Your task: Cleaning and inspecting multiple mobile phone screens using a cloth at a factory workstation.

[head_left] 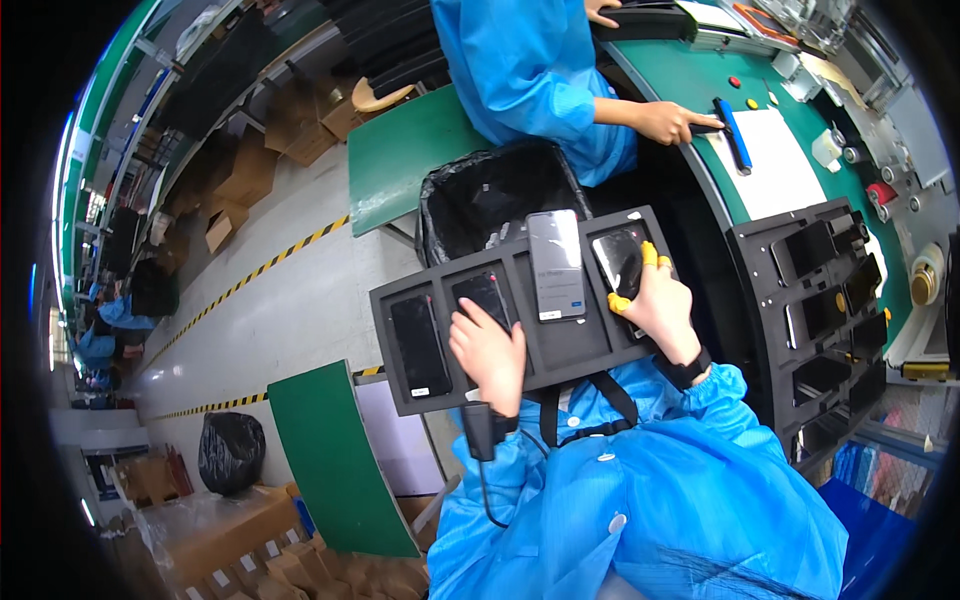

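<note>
Both hands rest on a black slotted tray (560,345) held level across the lap, so the phones in it sit near the picture's middle. Left hand (490,355) lies spread and flat, fingers apart, on the dark phone (484,298) in the second slot, pressing rather than clamping. Right hand (660,305), with yellow finger cots (650,255) on its tips, curls around the tray's edge at three o'clock, its thumb on the phone (620,262) in the end slot. Between them a lit phone (556,265) sticks up toward twelve o'clock, and a dark one (420,343) sits at nine. To do this well, I judge, keep the tray flat, press only with pads, and seat each phone fully. Beyond, at one o'clock, another person's hand (672,122) works on a green bench (690,80); a second black tray (830,320) stands at three.
</note>
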### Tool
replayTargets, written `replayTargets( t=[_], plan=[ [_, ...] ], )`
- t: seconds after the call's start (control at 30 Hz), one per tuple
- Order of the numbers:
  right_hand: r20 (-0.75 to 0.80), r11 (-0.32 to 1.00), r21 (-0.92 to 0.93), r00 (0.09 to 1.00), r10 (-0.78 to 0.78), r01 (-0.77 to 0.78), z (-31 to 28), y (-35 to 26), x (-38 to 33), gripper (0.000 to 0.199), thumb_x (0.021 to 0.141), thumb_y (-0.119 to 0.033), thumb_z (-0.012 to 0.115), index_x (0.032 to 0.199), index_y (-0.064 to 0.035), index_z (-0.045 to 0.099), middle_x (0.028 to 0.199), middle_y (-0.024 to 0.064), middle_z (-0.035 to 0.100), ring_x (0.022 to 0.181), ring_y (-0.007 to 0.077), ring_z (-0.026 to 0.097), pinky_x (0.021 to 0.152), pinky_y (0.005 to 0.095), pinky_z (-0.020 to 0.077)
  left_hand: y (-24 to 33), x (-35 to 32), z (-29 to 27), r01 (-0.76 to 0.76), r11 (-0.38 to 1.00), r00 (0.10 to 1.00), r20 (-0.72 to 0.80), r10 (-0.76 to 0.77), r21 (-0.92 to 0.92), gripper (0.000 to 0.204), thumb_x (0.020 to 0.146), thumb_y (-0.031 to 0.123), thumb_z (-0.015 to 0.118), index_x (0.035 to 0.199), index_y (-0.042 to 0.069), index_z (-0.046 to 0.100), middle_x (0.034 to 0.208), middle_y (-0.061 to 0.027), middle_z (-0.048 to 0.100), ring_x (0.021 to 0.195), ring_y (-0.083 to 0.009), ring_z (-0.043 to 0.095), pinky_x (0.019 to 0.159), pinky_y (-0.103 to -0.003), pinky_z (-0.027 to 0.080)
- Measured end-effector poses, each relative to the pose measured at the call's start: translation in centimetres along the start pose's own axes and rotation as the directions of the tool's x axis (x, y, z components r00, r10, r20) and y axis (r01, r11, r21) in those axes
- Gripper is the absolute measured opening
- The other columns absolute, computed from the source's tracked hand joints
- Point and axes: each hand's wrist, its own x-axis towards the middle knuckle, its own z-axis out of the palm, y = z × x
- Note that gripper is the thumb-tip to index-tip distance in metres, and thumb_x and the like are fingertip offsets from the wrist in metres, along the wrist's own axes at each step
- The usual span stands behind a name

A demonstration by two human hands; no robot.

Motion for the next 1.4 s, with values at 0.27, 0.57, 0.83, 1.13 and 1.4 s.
replayTargets(
  t=[0.27,0.57,0.83,1.13,1.4],
  plan=[
    [0.084,0.985,-0.162,0.996,-0.041,0.054,1.5,0.2,0.8,0.097,0.066,-0.051,0.076,0.137,0.0038,0.040,0.106,0.0238,0.062,0.061,0.0228,0.066,0.054,0.0289,0.0525,0.5,2.7,-2.0,0.119,0.991,0.951,0.281,-0.130,0.054,0.095,0.064,0.040,0.080,0.133,-0.008,0.036,0.107,-0.0189,0.052,0.096,-0.0323,0.057,0.083,-0.040,0.049],
    [0.085,0.979,-0.183,0.994,-0.075,0.090,1.2,0.4,1.4,0.097,0.065,-0.052,0.078,0.135,0.0044,0.042,0.103,0.0218,0.064,0.065,0.0226,0.067,0.056,0.0293,0.0531,0.1,2.1,-2.8,0.117,0.987,0.970,0.225,-0.090,-0.109,0.089,0.062,0.035,0.076,0.134,0.000,0.038,0.112,-0.0213,0.052,0.100,-0.0392,0.056,0.079,-0.047,0.051],
    [0.085,0.980,-0.141,0.988,-0.127,0.138,-0.2,0.1,1.7,0.072,0.065,-0.051,0.077,0.106,0.0047,0.060,0.092,0.0187,0.062,0.065,0.0263,0.068,0.056,0.0317,0.0542,0.3,4.3,-2.5,0.063,0.972,0.996,-0.045,-0.075,-0.226,0.086,0.064,0.035,0.078,0.133,0.001,0.039,0.116,-0.0208,0.049,0.104,-0.0413,0.052,0.084,-0.049,0.049],
    [0.014,0.984,-0.153,0.996,-0.091,0.092,-0.5,0.0,4.8,0.092,0.064,-0.055,0.076,0.130,0.0030,0.048,0.109,0.0242,0.061,0.067,0.0253,0.069,0.056,0.0312,0.0538,-8.3,2.9,-0.4,0.133,0.988,0.989,-0.048,-0.138,-0.083,0.065,0.084,0.035,0.063,0.129,-0.008,0.042,0.131,-0.0248,0.044,0.118,-0.0402,0.045,0.095,-0.048,0.042],
    [0.012,0.977,-0.026,0.977,-0.212,0.212,-2.3,-3.2,4.4,0.057,0.080,-0.045,0.069,0.113,0.0008,0.059,0.116,0.0227,0.060,0.073,0.0287,0.068,0.061,0.0340,0.0544,-10.4,1.7,-2.7,0.215,0.969,0.959,0.215,-0.186,-0.122,0.075,0.083,0.035,0.066,0.144,0.008,0.032,0.134,-0.0283,0.036,0.122,-0.0449,0.038,0.098,-0.054,0.038]
  ],
)
